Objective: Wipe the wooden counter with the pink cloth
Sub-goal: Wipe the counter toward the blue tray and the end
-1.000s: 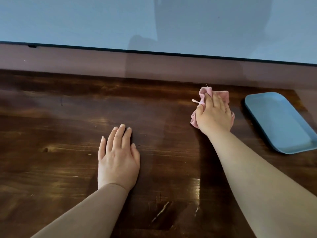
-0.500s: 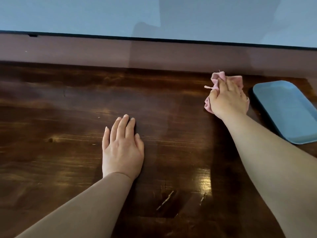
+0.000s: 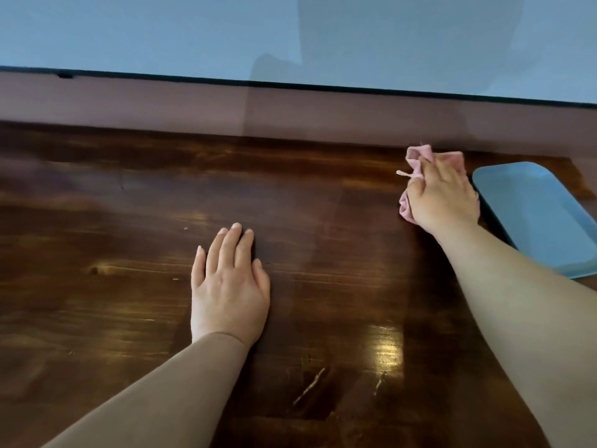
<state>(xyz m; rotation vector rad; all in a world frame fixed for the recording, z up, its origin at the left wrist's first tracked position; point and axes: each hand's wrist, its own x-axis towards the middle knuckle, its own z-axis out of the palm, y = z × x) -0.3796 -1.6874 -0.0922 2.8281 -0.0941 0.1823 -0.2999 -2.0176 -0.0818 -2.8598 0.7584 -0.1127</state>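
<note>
Right hand (image 3: 444,197) grips a bunched pink cloth (image 3: 416,163) beside a smooth blue tray (image 3: 536,215); left hand (image 3: 227,282) rests flat on the glossy wooden counter (image 3: 97,227).

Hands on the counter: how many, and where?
2. The left hand rests flat on the wooden counter, near the middle. The right hand grips the pink cloth at the back right, beside the blue tray.

The cloth (image 3: 420,163) is pink and bunched into a wad, a pale tag or thread poking out at its left. It lies on the far right of the counter (image 3: 129,221), a dark, glossy brown wood with visible grain.
</note>
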